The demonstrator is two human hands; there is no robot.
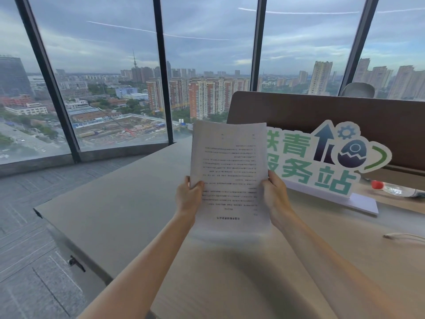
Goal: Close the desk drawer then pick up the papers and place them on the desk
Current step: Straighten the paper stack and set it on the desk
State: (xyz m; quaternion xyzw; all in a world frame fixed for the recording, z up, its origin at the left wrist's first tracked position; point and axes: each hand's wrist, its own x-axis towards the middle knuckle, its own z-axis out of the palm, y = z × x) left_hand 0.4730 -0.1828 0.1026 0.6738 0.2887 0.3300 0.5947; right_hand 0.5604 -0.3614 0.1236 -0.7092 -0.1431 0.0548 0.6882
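Observation:
A stack of white printed papers [230,171] is held up above the desk [230,272], tilted with its text upside down to me. My left hand [187,196] grips the stack's left edge, thumb on the front. My right hand [274,194] grips the right edge the same way. The lower edge of the papers hangs just above the light wooden desk top. A grey cabinet [110,210] stands at the desk's left; a dark handle [77,263] shows on its front face, which sits flush.
A green and white cut-out sign [322,162] stands on the desk at the right, before a brown partition [345,111]. A plastic bottle with a red cap [391,189] lies behind it. A cable [404,238] lies at the right edge. Floor-to-ceiling windows ahead.

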